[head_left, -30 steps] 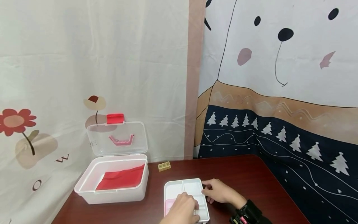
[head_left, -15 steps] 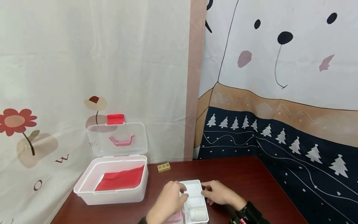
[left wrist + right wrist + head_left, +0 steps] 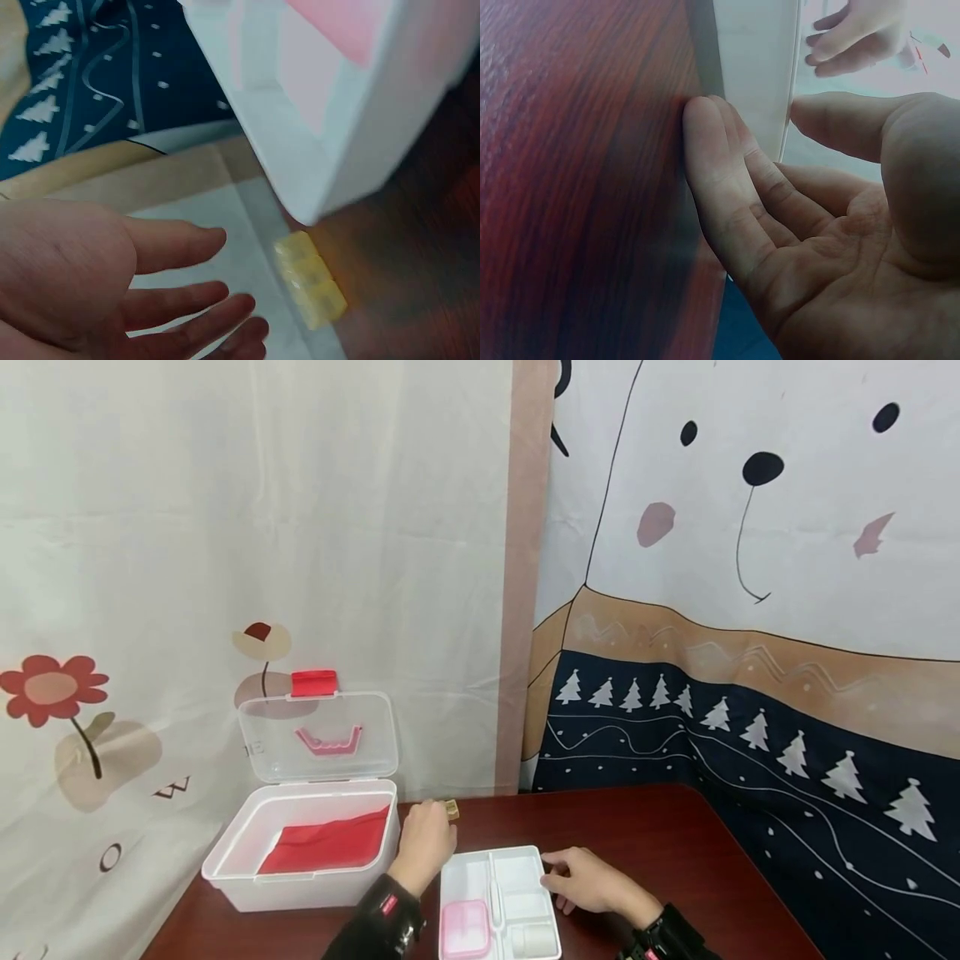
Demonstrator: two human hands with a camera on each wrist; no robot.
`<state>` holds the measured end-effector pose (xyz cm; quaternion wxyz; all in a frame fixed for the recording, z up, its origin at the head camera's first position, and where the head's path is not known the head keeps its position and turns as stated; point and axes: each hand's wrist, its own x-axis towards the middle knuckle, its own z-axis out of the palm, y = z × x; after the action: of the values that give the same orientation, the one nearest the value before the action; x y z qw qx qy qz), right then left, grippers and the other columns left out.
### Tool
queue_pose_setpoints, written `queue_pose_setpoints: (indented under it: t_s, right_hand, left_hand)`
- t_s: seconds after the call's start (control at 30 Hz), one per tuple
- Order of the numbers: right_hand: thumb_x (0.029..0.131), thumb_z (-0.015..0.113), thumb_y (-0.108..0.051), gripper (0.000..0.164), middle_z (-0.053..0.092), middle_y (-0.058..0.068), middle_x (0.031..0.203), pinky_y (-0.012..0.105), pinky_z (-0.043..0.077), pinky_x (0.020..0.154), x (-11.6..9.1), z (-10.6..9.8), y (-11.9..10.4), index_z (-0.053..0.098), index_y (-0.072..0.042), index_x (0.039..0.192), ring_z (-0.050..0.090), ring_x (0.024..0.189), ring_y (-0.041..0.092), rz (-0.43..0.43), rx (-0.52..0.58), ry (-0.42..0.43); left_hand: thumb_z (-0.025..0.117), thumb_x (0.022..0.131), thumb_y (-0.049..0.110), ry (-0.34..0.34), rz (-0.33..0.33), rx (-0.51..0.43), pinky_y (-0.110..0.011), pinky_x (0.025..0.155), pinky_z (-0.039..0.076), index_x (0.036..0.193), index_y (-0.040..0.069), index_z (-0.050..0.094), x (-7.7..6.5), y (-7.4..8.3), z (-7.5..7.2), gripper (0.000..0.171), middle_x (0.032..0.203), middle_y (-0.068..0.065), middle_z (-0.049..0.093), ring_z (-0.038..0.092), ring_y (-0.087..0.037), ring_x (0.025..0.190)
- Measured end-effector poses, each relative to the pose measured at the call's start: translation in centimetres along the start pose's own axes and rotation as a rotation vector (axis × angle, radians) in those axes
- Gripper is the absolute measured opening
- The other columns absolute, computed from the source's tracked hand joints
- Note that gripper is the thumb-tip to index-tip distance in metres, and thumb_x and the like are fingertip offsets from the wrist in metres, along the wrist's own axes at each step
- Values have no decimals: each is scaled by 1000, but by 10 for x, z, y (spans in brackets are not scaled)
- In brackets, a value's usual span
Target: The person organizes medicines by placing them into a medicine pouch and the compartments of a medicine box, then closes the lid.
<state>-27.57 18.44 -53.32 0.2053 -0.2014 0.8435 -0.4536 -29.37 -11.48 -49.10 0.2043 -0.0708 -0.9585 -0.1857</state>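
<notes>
My left hand [image 3: 427, 842] reaches over the table toward a small yellow translucent case [image 3: 310, 279] with a row of lidded cells. In the left wrist view its fingers are spread and apart from the case, which the hand partly covers in the head view. My right hand [image 3: 588, 881] touches the right side of a white divided box [image 3: 467, 867]. In the right wrist view its fingers rest along the outer wall and the thumb meets the rim. Inside the box are a pink-lidded container [image 3: 465, 929] and a white cylinder [image 3: 534, 939].
A clear plastic case [image 3: 300, 893] stands at the left with its lid [image 3: 318, 714] raised and a red cloth [image 3: 330, 843] inside. The dark red-brown table [image 3: 637, 827] ends before patterned curtains [image 3: 375, 568] at the back and right.
My left hand has left the white box, uncovering its contents, and moved up and left to the yellow case. The right hand has stayed at the box's right side.
</notes>
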Motion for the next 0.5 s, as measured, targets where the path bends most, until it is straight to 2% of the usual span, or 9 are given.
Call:
queue_pose_setpoints:
  t_s: [0.3,0.5]
  right_hand:
    - [108,69,-21,54,74,6,94,34,63,61,0,0,1,59,11,151,71,72,20,-3,4,0]
    - [108,69,-20,53,73,6,93,35,63,62,0,0,2,60,10,150,71,73,21,-3,7,2]
  left_hand:
    - [90,79,3,21,-61,72,-54,76,60,91,-8,77,12,-12,22,21,88,-22,70,66,-40,83]
    - [92,75,2,49,-48,76,-54,79,58,89,-9,76,13,-20,33,24,88,-23,71,68,-43,84]
